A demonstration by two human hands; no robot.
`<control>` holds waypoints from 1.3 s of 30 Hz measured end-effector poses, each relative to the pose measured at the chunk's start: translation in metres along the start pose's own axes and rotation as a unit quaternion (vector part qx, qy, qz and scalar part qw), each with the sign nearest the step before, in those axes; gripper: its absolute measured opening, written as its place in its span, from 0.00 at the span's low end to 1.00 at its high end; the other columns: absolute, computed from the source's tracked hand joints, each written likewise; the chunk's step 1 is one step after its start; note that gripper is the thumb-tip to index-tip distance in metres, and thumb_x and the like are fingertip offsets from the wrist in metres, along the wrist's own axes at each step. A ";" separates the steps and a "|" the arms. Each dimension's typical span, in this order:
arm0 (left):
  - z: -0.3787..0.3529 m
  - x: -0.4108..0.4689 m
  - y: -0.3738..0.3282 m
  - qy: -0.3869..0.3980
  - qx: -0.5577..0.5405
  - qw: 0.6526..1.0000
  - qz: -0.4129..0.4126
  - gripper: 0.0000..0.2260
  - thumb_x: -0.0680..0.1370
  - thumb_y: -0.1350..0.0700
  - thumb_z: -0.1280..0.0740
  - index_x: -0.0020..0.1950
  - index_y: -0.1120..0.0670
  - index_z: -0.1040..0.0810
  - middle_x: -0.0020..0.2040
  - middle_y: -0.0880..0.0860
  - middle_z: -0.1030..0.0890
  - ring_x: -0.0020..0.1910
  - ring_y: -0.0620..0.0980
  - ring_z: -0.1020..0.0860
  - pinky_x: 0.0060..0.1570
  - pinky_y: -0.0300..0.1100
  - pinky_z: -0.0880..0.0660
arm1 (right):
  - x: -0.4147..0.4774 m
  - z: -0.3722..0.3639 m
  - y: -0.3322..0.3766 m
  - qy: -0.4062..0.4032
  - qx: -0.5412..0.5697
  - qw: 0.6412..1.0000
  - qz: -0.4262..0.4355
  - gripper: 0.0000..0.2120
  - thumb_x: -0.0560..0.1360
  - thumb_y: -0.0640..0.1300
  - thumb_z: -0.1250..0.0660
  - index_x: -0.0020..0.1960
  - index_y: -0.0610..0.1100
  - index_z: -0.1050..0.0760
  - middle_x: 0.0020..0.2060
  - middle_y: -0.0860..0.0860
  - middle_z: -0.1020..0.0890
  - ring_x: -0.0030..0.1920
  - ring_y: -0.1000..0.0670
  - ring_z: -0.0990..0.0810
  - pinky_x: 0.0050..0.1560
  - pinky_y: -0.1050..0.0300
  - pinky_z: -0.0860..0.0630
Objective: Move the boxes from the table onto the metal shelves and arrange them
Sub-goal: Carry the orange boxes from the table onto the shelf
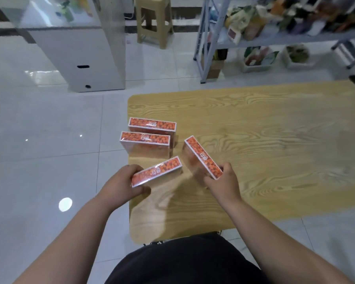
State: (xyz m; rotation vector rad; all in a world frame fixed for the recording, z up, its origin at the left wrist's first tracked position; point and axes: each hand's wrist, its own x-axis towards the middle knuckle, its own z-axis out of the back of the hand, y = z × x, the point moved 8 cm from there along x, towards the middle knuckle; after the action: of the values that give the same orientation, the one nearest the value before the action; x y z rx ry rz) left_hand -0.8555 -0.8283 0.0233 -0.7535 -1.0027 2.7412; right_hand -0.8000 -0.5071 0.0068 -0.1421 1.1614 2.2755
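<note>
Head view: left hand [119, 186] grips box [156, 171]; right hand [223, 182] grips second box [203, 156].

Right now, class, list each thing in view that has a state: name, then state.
Left grip: holds the nearest orange film-wrapped box by its end.
Right grip: holds the right-hand orange film-wrapped box by its end.
Middle orange film-wrapped box: on edge on the light wooden table, untouched.
Farthest orange film-wrapped box: on edge, untouched.
Grey metal shelf: holds blurred packets.
</note>
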 end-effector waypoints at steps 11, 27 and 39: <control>-0.058 -0.007 -0.024 -0.039 -0.140 0.988 0.051 0.16 0.70 0.56 0.23 0.53 0.46 0.25 0.45 0.41 0.18 0.42 0.43 0.20 0.40 0.43 0.26 | 0.000 0.014 -0.047 0.082 0.137 0.986 -0.036 0.18 0.70 0.44 0.22 0.55 0.50 0.26 0.48 0.55 0.15 0.49 0.55 0.16 0.50 0.56 0.22; -0.101 -0.094 -0.053 -0.280 -0.432 0.820 0.250 0.12 0.71 0.51 0.38 0.50 0.51 0.19 0.43 0.59 0.15 0.43 0.63 0.16 0.45 0.62 0.20 | 0.067 0.071 -0.037 0.216 0.122 0.969 0.019 0.10 0.73 0.51 0.35 0.52 0.51 0.21 0.46 0.46 0.15 0.47 0.43 0.16 0.52 0.44 0.21; -0.133 -0.319 0.014 -0.480 -0.513 0.603 0.378 0.19 0.78 0.49 0.43 0.33 0.48 0.18 0.33 0.52 0.16 0.35 0.52 0.17 0.45 0.52 0.22 | -0.061 -0.049 0.059 0.387 0.000 0.904 0.179 0.09 0.71 0.51 0.36 0.44 0.46 0.23 0.36 0.53 0.19 0.34 0.58 0.22 0.36 0.61 0.29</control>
State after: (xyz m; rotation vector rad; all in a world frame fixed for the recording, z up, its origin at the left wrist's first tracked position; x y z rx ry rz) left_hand -0.5123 -0.8529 0.0576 0.6971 -3.2941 2.8452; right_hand -0.7887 -0.5985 0.0389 -0.9811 1.6815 2.6194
